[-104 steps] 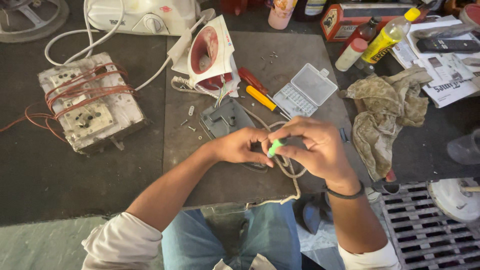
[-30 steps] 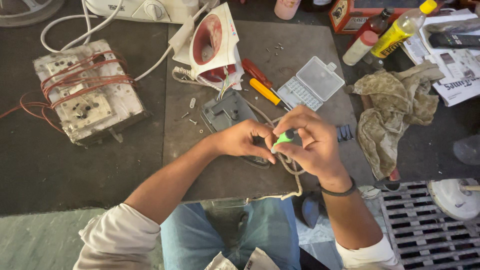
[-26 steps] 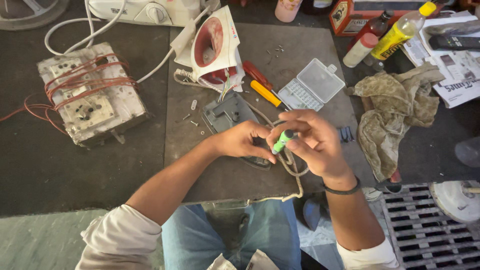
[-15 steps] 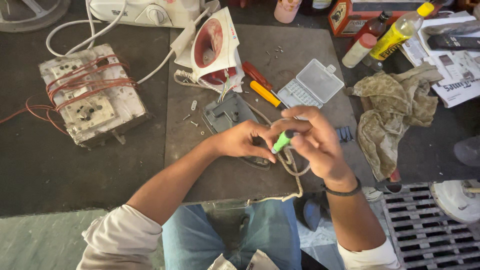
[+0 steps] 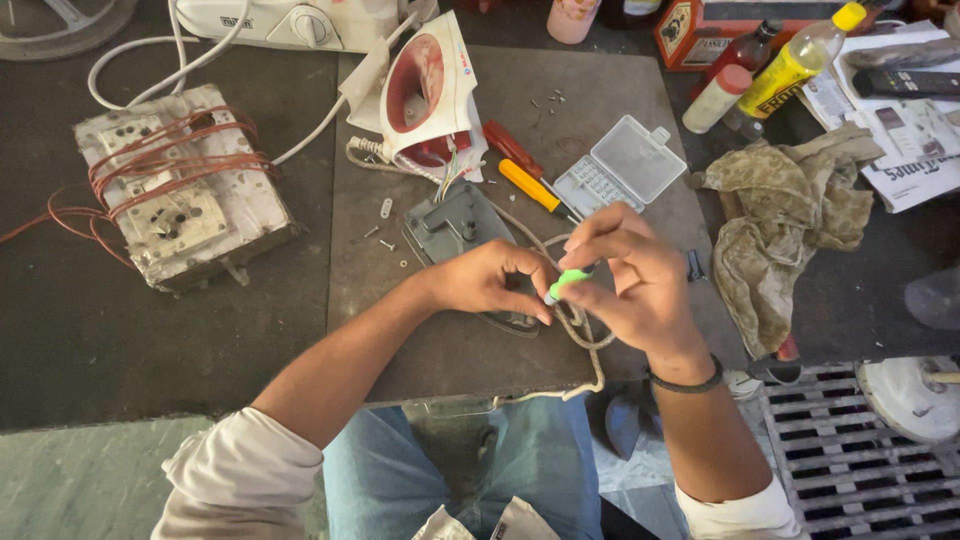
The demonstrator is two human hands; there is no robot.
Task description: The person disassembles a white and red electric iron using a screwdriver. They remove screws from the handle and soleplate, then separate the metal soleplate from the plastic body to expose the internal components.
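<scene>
Both hands meet over the front middle of the grey counter [image 5: 450, 350]. The right hand [image 5: 640, 290] is closed around a small green-handled tool [image 5: 566, 282], pinching it between thumb and fingers so that the green end pokes out toward the left. The left hand [image 5: 490, 280] is curled narrow, its fingertips gathered right at the tip of that tool; whatever small piece it pinches is hidden by the fingers (too small to tell). A dark band sits on the right wrist.

Just beneath the hands lies a braided cord [image 5: 580, 335], looping off the counter's front edge. It runs back to a grey metal soleplate [image 5: 455, 225], which lies flat just behind the left hand. Beyond that stands the white and red iron body [image 5: 430, 85], tipped up on its side with its wires showing.

Between the iron and the right hand lie two screwdrivers, one with a red handle [image 5: 510, 148] and one with a yellow handle [image 5: 530, 187], touching a clear plastic case [image 5: 620, 165] with its lid open. A few loose screws [image 5: 385, 225] lie left of the soleplate. A crumpled rag [image 5: 785, 225] sits to the right, and a worn switch block wound with red wire [image 5: 180, 195] rests well off to the left.
</scene>
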